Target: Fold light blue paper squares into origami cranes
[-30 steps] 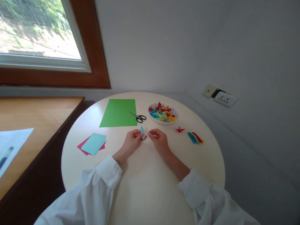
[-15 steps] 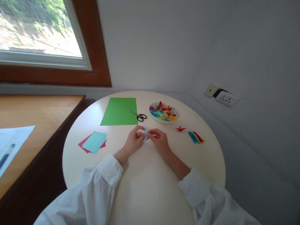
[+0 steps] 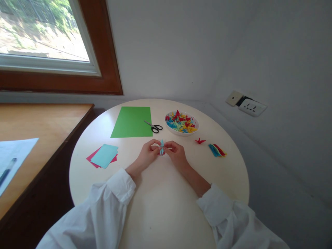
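Between my two hands is a small piece of folded light blue origami paper [image 3: 162, 146], narrow and pointed at the top, its lower part split into strips. My left hand [image 3: 150, 150] pinches its left side with thumb and fingers. From the right, my right hand [image 3: 175, 152] pinches the other side. Fingertips hide part of the folds. A red paper crane [image 3: 200, 141] lies to the right of my right hand. Behind it stands a white bowl [image 3: 178, 133] full of colourful paper cranes.
Black-handled scissors [image 3: 155, 128] lie partly on a green sheet [image 3: 132, 121]. Light blue and red paper squares [image 3: 104, 156] are stacked at left. Several coloured folded papers [image 3: 217, 150] fan out at right on the round white table [image 3: 160, 207]. A wooden desk [image 3: 52, 117] stands left.
The folded blue paper has opened out a little between my fingers, its lower strips now showing more plainly. Both hands stay in nearly the same place.
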`<action>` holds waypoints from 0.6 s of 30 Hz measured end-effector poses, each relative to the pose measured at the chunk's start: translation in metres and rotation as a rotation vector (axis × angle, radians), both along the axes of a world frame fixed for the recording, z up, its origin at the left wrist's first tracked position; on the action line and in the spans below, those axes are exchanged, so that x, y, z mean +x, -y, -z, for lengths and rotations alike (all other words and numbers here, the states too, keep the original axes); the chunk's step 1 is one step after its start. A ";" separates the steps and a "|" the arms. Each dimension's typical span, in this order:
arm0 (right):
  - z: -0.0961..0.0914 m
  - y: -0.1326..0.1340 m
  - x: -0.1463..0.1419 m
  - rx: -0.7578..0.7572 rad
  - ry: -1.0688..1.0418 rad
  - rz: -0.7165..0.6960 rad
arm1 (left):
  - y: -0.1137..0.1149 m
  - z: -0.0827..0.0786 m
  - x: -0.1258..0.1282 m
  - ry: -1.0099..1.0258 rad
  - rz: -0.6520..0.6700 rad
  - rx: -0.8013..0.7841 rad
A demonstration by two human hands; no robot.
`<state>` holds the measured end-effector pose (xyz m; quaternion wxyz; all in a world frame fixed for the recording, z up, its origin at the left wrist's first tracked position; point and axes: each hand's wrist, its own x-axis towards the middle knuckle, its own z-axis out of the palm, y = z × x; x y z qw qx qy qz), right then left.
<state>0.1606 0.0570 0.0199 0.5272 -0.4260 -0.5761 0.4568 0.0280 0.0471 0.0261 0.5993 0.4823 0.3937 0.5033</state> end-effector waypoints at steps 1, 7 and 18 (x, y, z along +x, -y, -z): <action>0.000 0.000 0.000 0.005 0.007 0.004 | 0.000 0.000 0.000 0.008 0.002 -0.003; 0.003 -0.001 0.004 0.053 0.097 0.040 | 0.001 -0.001 0.000 0.076 0.017 -0.057; 0.002 0.000 0.006 0.115 0.164 0.030 | 0.001 -0.003 -0.002 0.176 0.059 -0.105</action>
